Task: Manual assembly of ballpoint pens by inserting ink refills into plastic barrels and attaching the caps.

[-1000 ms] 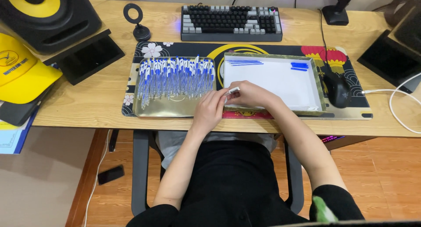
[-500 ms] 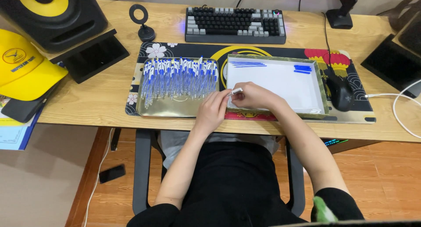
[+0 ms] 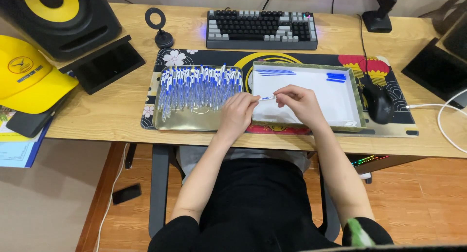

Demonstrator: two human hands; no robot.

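Holding a small blue and white pen between them, the two hands meet over the near left corner of the white tray. The left hand pinches one end with its fingers closed on it. The right hand pinches the other end, and its fingers are closed on it too. So the pen lies sideways, with its long line running from left to right, almost flat and just above the white floor of the tray. Both hands are equally near to it, since each one has an end.

Just to the left of the left hand sits a gold tray filled with many more blue and white pens. They lie side by side in a row, and their long lines point away from the person (so they are crossways to the pen being held). The left hand is the nearer one to that row.

At the far side of the white tray lie a few thin blue sticks and some short blue caps, well apart from the hands. Both trays rest on a dark mat on the wooden tabletop. A black mouse sits just right of the white tray.
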